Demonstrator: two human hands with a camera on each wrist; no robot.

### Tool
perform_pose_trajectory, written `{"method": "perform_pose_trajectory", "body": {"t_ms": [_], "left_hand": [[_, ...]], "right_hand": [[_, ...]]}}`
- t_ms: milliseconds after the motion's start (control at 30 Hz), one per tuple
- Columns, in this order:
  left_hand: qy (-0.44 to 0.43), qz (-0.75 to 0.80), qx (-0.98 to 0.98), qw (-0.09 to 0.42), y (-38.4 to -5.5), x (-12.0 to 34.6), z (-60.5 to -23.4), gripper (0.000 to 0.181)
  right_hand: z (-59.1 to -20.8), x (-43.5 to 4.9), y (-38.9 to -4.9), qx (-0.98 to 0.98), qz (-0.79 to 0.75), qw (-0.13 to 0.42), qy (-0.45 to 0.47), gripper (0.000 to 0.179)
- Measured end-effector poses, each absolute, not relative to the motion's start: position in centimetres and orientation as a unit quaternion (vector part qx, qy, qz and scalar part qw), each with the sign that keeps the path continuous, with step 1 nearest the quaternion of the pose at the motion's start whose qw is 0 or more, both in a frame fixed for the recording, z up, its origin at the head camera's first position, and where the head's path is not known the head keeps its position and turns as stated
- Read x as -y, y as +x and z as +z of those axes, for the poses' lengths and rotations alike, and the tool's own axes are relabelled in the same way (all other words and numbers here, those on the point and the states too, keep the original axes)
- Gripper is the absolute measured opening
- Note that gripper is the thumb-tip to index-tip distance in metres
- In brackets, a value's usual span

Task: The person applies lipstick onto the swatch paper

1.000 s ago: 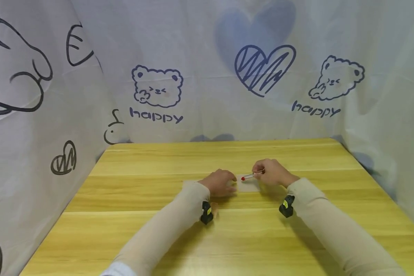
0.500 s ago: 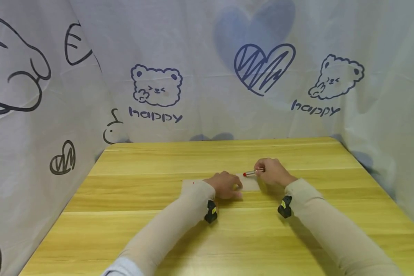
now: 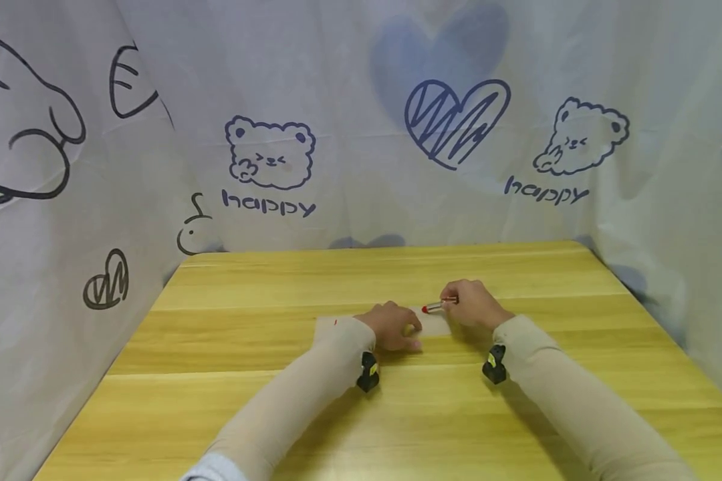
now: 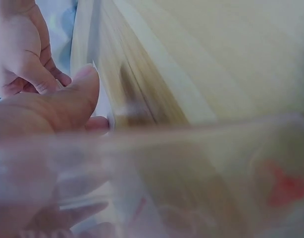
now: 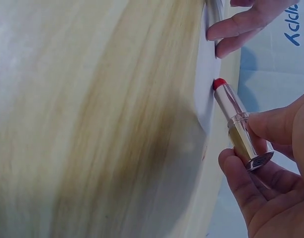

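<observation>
A strip of white paper [image 3: 437,325] lies across the wooden table, with a short red mark [image 3: 335,323] near its left end. My left hand [image 3: 392,326] rests over the middle of the strip, fingers loosely bent and thumb toward me. In my right hand [image 3: 472,304] is a lipstick [image 5: 241,131], pinched by its gold base between thumb and fingers. Its red tip points left and sits right at the paper in the right wrist view. Behind my left thumb [image 4: 82,94], the left wrist view also shows the right hand [image 4: 23,54].
The wooden table [image 3: 216,394] runs back to white cloth walls [image 3: 361,167] printed with bears and hearts. Small black cameras [image 3: 368,372] sit on both wrists. A blurred see-through band [image 4: 216,173] with a red smear crosses the lower left wrist view.
My left hand has shifted right along the paper, and the red mark at the left end now shows. The lipstick rose slightly, then came back down near the same place.
</observation>
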State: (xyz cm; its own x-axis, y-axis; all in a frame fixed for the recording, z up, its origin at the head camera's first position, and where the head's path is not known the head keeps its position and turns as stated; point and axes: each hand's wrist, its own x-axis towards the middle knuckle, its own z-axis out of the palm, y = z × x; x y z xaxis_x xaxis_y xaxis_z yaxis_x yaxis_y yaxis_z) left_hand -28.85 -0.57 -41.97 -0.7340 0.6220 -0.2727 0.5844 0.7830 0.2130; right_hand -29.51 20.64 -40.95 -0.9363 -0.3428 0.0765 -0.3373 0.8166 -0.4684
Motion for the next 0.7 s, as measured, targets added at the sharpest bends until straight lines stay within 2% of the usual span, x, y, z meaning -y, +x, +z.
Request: {"method": "perform_pose_trajectory", "body": {"t_ms": [333,700], "left_hand": [[0.317,0.057,-0.931,0.172,-28.5,0.4,-41.4,0.048],[0.313,0.060,-0.933,0.168,-28.4,0.4,-41.5,0.046]], "right_hand": [[-40.9,-20.9,-29.5,-0.953,-0.231,0.025,-0.194,0.009],[-39.7,-21.2,-29.0,-0.942,-0.224,0.078,-0.236,0.008]]}}
